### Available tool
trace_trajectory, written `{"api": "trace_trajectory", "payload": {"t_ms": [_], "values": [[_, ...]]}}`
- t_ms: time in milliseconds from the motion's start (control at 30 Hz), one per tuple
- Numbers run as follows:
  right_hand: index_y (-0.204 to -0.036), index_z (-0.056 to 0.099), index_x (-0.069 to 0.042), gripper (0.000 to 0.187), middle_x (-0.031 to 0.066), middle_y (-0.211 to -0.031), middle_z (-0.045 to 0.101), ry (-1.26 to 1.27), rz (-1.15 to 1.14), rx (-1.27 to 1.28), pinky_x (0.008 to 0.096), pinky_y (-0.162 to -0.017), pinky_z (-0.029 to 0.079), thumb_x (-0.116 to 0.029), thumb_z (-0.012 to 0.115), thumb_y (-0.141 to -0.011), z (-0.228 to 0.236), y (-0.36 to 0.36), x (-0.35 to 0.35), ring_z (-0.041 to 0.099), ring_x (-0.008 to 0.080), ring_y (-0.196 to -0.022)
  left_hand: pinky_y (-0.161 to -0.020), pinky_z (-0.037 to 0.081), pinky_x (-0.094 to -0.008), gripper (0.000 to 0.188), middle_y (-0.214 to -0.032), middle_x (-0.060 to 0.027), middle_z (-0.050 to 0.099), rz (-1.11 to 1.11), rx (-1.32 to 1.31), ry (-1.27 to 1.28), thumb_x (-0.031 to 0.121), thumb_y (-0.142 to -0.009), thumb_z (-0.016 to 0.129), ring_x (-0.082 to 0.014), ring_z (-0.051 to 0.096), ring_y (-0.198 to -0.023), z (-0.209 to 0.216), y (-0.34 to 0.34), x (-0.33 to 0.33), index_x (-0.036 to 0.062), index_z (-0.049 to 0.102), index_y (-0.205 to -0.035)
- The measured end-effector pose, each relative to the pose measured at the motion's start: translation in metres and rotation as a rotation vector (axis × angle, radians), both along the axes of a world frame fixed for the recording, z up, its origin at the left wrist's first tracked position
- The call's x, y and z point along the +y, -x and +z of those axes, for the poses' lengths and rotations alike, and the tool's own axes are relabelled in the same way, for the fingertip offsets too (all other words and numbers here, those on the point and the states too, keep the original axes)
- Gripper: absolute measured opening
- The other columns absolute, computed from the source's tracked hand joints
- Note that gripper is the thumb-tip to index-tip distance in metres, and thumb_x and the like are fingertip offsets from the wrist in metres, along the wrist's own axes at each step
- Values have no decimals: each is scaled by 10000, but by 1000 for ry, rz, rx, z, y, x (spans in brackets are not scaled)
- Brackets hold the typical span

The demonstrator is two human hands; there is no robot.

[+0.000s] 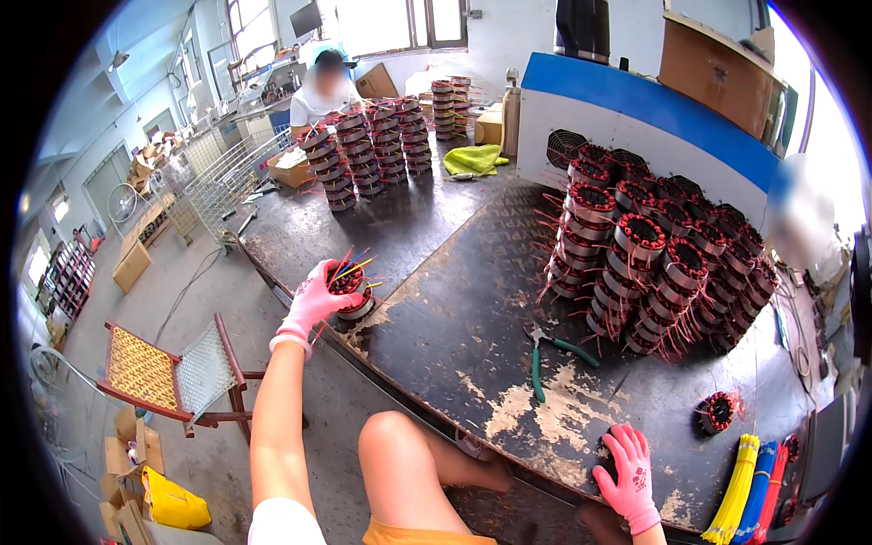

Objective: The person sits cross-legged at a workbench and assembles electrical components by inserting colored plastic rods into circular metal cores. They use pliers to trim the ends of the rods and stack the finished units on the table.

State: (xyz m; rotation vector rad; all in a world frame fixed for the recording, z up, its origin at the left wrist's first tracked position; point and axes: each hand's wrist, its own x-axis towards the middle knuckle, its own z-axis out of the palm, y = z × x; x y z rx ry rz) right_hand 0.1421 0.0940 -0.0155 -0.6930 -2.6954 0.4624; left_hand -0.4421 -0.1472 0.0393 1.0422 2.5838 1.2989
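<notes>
My left hand (313, 304), in a pink glove, grips a wound motor stator (344, 278) with red, blue and yellow wires sticking up. It is right above another stator (356, 307) at the table's left edge; I cannot tell if the two touch. At the lower right my right hand (629, 474), also pink-gloved, rests on the worn dark table (436, 336) with its fingers stretched out and nothing in it. Green-handled pliers (549, 352) lie opened on the tabletop between my hands. A single stator (718, 413) lies beyond my right hand.
Tall stacks of stators (636, 245) crowd the right side. More stacks (363, 150) stand at the far left, where a person (320, 95) sits. Bundles of yellow (734, 486), blue and red wire lie at the right edge. A yellow-green cloth (474, 161) and a chair (173, 368) are also around.
</notes>
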Motion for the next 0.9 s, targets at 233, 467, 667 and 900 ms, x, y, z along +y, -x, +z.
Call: {"api": "trace_trajectory", "payload": {"t_ms": [233, 467, 667, 900], "values": [[-1308, 592, -38, 575, 167, -1439, 536, 4, 5, 19, 553, -1186, 300, -245, 726, -788, 0, 1, -1, 430, 403, -1391, -1093, 448, -360, 972, -1383, -172, 580, -20, 15, 63, 308, -638, 931, -284, 579, -1280, -9, 6, 0, 4, 468, -1436], [-1309, 594, -41, 571, 168, -1436, 540, 11, 2, 37, 553, -1188, 298, -245, 725, -791, -1, 1, -4, 433, 396, -1392, -1119, 443, -400, 1096, -1475, -197, 454, 5, 249, 316, 309, -609, 926, -369, 516, -1341, -3, -8, -6, 59, 363, -1516], [-1313, 598, -44, 568, 168, -1435, 544, 10, -10, 50, 545, -1198, 288, -259, 725, -803, 0, 0, -4, 435, 390, -1395, -1099, 457, -416, 1119, -1462, -203, 465, 25, 288, 324, 306, -601, 944, -384, 528, -1320, -14, -3, -8, 63, 356, -1522], [-1312, 602, -50, 562, 164, -1432, 548, -2, -15, 77, 530, -1197, 290, -273, 729, -812, -3, -2, -3, 441, 386, -1390, -1089, 459, -431, 1128, -1455, -214, 470, 38, 287, 364, 388, -620, 933, -389, 535, -1311, -10, -6, -3, 61, 347, -1526]]}}
